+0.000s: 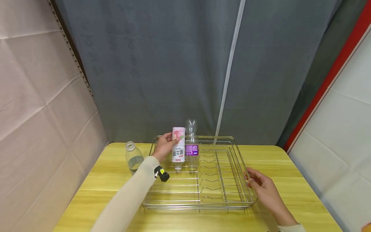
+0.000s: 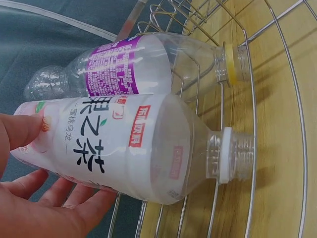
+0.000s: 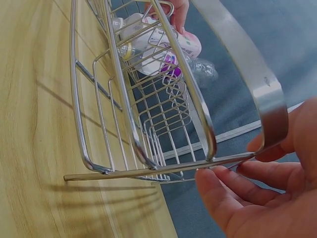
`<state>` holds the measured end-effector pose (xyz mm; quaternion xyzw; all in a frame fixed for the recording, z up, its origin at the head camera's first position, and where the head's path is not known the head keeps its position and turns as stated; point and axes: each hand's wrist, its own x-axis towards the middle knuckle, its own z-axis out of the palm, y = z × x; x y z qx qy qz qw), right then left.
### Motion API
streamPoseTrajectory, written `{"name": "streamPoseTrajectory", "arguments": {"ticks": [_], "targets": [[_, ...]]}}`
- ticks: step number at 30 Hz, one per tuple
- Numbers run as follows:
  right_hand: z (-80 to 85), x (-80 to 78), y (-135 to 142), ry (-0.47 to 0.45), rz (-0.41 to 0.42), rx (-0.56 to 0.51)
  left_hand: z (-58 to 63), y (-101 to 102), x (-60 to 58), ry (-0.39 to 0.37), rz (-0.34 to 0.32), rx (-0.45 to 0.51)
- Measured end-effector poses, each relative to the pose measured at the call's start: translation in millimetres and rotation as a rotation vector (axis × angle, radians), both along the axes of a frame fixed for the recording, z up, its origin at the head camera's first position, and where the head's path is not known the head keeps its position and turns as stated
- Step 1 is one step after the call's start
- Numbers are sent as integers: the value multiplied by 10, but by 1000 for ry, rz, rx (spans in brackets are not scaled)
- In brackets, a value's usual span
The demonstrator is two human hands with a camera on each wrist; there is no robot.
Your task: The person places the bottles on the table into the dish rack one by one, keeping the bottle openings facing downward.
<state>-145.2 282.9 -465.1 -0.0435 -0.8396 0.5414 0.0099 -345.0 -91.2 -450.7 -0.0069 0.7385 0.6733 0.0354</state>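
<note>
My left hand (image 1: 164,147) grips an upside-down plastic drink bottle (image 1: 178,152) with a pink and white peach label, its thumb on one side and fingers on the other. The capless neck points down at the wires of a metal dish rack (image 1: 200,206). Beside it, a clear bottle with a purple label (image 1: 192,150) also stands neck down in the rack, a yellow ring (image 2: 231,64) on its neck. My right hand (image 1: 264,190) holds the rack's right side, fingertips (image 3: 210,186) at the side wire by the flat metal strip (image 3: 247,64).
A clear capless bottle (image 1: 134,158) stands upright on the wooden table (image 1: 95,196), left of the rack and partly behind my left forearm. Grey curtain (image 1: 162,71) hangs behind the table, with pale cloth walls (image 1: 43,129) at the sides.
</note>
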Motion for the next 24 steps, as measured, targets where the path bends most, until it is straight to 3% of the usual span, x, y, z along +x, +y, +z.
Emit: {"name": "streamPoseTrajectory", "arguments": {"ticks": [13,24], "targets": [[-25,0,15,3,16,-15,0,-24,1,-13,1,-5],[-29,13,31,14,36,-41,115,-61,52,-5,-25,-33]]}}
